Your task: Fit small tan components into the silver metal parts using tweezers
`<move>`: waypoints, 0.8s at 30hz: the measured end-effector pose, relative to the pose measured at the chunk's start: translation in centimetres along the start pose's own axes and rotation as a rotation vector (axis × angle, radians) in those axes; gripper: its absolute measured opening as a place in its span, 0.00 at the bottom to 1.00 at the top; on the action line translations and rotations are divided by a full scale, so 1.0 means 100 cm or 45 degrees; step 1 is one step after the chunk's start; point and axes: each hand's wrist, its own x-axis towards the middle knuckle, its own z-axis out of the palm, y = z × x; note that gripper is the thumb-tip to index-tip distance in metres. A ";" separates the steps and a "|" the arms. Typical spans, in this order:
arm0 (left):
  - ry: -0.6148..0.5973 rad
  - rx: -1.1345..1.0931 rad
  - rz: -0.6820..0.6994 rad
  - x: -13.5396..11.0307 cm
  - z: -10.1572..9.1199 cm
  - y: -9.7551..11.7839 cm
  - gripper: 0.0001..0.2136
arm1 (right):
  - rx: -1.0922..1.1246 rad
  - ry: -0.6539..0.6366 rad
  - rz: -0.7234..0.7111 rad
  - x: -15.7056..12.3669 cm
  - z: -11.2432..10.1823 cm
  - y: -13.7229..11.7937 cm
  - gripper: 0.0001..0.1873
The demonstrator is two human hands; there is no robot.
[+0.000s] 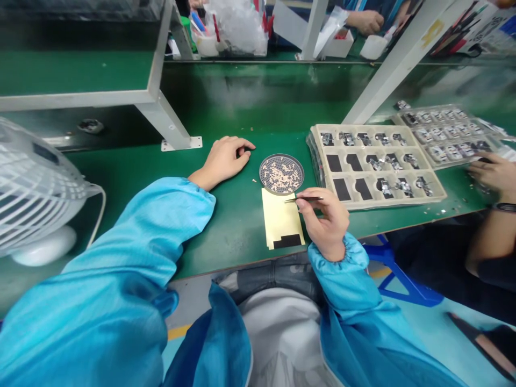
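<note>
Your right hand [325, 217] pinches tweezers [309, 199] at the near side of the dish [262, 174]; tip load cannot be determined. Small pieces [284, 174] lie inside it. Your left hand [226, 159], loosely open, rests to its left. Tweezer work appears in hand; the next move likely needs steady tips.

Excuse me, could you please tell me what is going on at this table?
Someone in blue sleeves holds dark tweezers in the right hand, the tip over a yellow sheet. The left hand rests on the green table, holding nothing. A dish of small pale pieces sits at the sheet's far edge, and a tray with metal parts stands to the right.
</note>
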 end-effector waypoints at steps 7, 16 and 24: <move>-0.006 -0.007 -0.007 0.000 0.000 -0.001 0.13 | 0.006 0.022 -0.011 0.001 0.002 -0.001 0.07; 0.009 -0.004 0.001 0.000 0.001 -0.001 0.13 | 0.040 0.016 0.054 0.000 0.004 0.000 0.06; -0.001 0.006 -0.001 0.000 0.001 -0.003 0.13 | 0.088 -0.014 0.146 -0.002 0.002 0.001 0.03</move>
